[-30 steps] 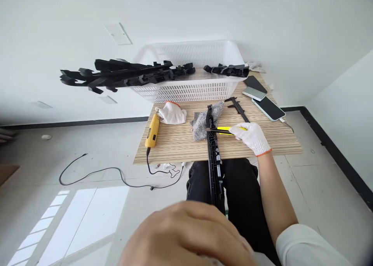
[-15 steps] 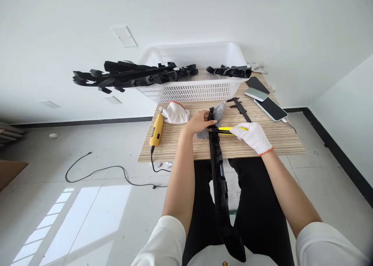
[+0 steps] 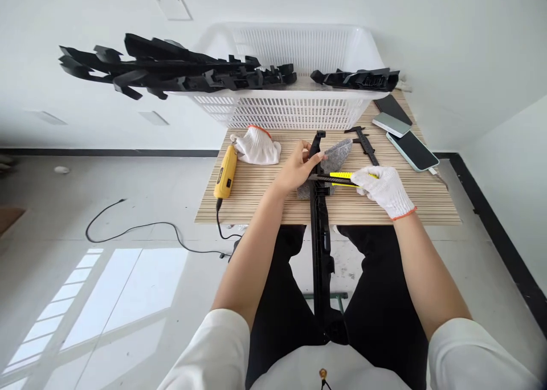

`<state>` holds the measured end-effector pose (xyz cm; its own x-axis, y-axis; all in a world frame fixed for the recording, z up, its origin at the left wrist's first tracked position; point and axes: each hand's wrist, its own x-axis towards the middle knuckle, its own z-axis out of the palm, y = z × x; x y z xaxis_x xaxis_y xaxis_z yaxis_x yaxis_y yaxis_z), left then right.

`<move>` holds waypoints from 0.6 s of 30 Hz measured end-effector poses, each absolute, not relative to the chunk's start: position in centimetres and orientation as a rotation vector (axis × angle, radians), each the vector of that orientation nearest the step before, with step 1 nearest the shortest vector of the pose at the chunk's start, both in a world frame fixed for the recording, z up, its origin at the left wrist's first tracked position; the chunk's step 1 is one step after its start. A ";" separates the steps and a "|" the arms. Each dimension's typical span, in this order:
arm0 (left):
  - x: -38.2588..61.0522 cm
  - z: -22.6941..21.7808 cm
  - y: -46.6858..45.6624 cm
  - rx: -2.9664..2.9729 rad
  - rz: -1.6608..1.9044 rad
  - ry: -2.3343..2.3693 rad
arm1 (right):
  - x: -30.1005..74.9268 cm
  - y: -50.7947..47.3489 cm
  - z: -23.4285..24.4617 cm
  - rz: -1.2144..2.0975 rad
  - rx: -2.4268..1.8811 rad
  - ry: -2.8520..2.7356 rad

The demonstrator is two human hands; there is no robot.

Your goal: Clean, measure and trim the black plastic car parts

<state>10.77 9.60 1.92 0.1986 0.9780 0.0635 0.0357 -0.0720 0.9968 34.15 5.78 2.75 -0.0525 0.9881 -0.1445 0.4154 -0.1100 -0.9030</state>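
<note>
My bare left hand (image 3: 298,169) is closed around the far end of a long black plastic trim part (image 3: 320,230), fingers on its upper edge. The part reaches from the table back between my legs to my waist. In my gloved right hand (image 3: 380,186) is a yellow-and-black utility knife (image 3: 342,177). Its dark blade points left and lies across the trim part, just below my left fingers; whether it cuts in cannot be seen. Beneath the part, a grey cloth (image 3: 338,154) is bunched on the table.
A white basket (image 3: 277,110) at the back bears several black trim parts (image 3: 179,71), some overhanging left. On the wooden table (image 3: 265,205) lie a white glove (image 3: 259,146), a yellow corded power tool (image 3: 225,172), a caliper (image 3: 364,144) and phones (image 3: 412,151). A black cable (image 3: 145,229) runs over the floor.
My view has shifted, so the basket sits higher and larger. The trim part now lies straighter, its near end swung left. Both hands keep their holds, the blade still across the part.
</note>
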 end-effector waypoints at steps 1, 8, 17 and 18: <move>10.8 2.1 9.4 1.335 1.071 1.058 | 34.1 5.8 2.8 1.167 -1.592 -1.520; 10.2 2.7 7.9 1.269 1.032 1.085 | 33.9 5.6 2.7 1.177 -1.622 -1.413; 8.8 6.8 1.5 1.909 1.247 1.326 | 33.6 5.6 3.2 1.039 -1.619 -1.679; 9.0 8.0 -0.4 2.037 1.200 1.184 | 33.6 5.6 3.3 1.040 -1.609 -1.686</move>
